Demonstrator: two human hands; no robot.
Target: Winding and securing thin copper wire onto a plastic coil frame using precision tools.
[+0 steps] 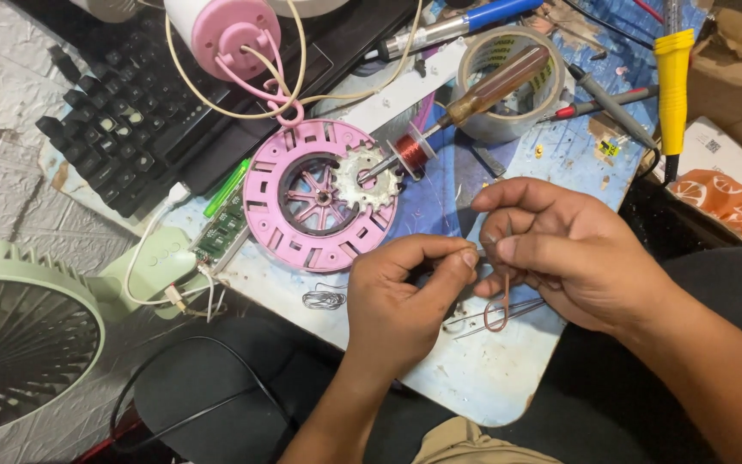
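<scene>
My left hand [405, 296] and my right hand [568, 249] meet over the front of a worn white and blue work board [474, 369]. Both pinch a thin copper wire [501, 301] that hangs down from my fingertips in a small loop. The thumb and forefinger of each hand are closed on the wire. Just left of my hands lies a round pink plastic fan frame [319, 193] with a white toothed stator [369, 176] resting on it. A small spool of copper wire [412, 150] sits beside the stator.
A wooden-handled screwdriver [491, 90] lies across a tape roll [517, 82]. A yellow-handled tool [673, 86], probes and a blue-handled iron [457, 26] lie at the back. A black keyboard [122, 129] is far left, a green fan [27, 344] at lower left. A circuit board [221, 232] lies by the frame.
</scene>
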